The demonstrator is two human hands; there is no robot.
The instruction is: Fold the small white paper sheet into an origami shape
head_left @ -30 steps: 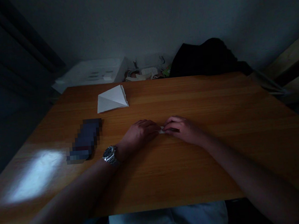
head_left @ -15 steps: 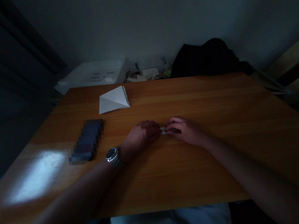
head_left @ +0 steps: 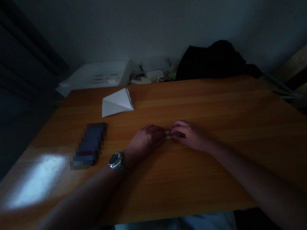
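Between my hands is a small strip of white folded paper (head_left: 168,134), low over the wooden table (head_left: 159,185). My left hand (head_left: 150,138) is closed on its left end, the back of the hand up and the fingers pressed together. My right hand (head_left: 187,135) pinches the right end, thumb against fingertips. Only the short middle piece of the paper shows; the fingers cover the rest. A metal wristwatch (head_left: 116,161) sits on my left wrist.
A folded white paper sheet (head_left: 117,103) lies at the back left of the table. Nearer, left of my hands, is a blurred dark phone-like object (head_left: 90,143). Behind the table's far edge are a white plastic bin (head_left: 97,73), assorted small items (head_left: 153,76) and a black cloth heap (head_left: 210,61).
Both hands stay almost in place on the small paper, with only slight finger movement. Everything else on the table lies as before.
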